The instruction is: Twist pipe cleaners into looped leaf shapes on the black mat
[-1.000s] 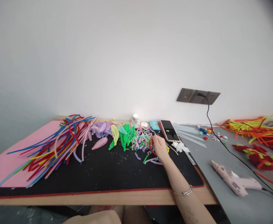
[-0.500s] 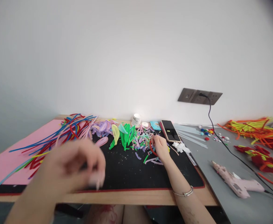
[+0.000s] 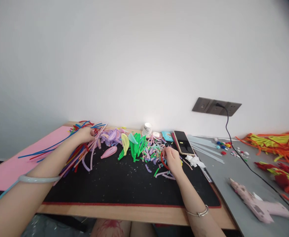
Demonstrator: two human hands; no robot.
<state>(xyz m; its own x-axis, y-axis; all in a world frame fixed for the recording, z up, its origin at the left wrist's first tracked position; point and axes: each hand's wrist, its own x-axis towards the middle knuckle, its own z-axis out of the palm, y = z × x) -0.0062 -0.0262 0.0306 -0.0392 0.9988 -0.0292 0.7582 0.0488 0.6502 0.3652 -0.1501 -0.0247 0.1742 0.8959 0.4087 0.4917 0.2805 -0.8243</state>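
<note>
At the left, my left hand (image 3: 85, 135) reaches into a pile of long pipe cleaners (image 3: 71, 158) in blue, red, pink and other colours. Its fingers are bent at pale pink stems, but whether they grip one cannot be made out. My right hand (image 3: 173, 159) is closed around a red pipe cleaner (image 3: 163, 162) that curves down beside the fingers. Behind and beside it are short cut pieces (image 3: 150, 153) in mixed pastel colours. Between the hands lie green bundles (image 3: 135, 148), a yellow bundle (image 3: 125, 144) and a pink loop (image 3: 109, 152).
A white cup (image 3: 147, 129) stands by the wall, with a phone (image 3: 183, 142) to its right. On the grey surface (image 3: 215, 177) are a pink glue gun (image 3: 257, 204), pom-poms (image 3: 223, 144), and orange and red stems (image 3: 282, 148). The gun's cord runs to a wall socket.
My left hand has moved forward from the near left into the pipe cleaner pile. My right hand keeps its hold on the red stem. The whole view has shifted slightly.
</note>
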